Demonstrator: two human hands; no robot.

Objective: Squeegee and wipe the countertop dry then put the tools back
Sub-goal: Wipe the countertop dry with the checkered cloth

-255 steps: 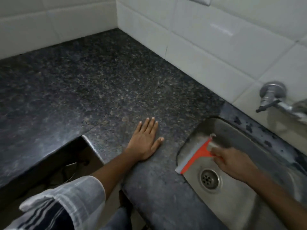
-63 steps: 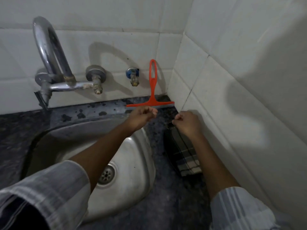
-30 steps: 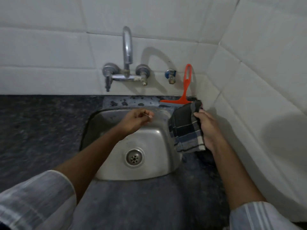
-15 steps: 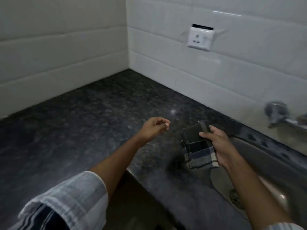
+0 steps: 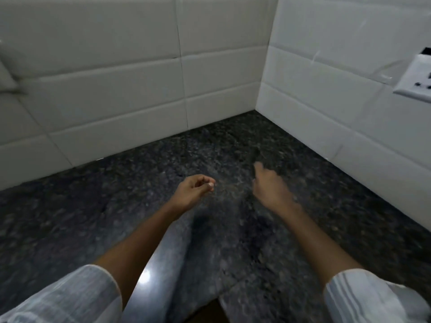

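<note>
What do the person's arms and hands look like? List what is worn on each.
Both forearms are bare from the elbow down. The left arm's sleeve is pale white-grey cloth with faint stripes, pushed up near the elbow. The right arm's sleeve is white with clearer grey stripes, also pushed up. The left hand and right hand show no gloves; no rings, watch or bracelets are visible, though the picture is blurred.

Home kitchen corner, as far as I can see. Dark speckled granite countertop (image 5: pixel 233 159) fills the lower frame and runs back into a corner at upper centre-right. White glazed wall tiles (image 5: pixel 116 89) with thin grout lines cover both walls above it. A white wall socket (image 5: pixel 417 82) sits at the right edge, mounted on the tile. Dim indoor light, frame blurred.
</note>
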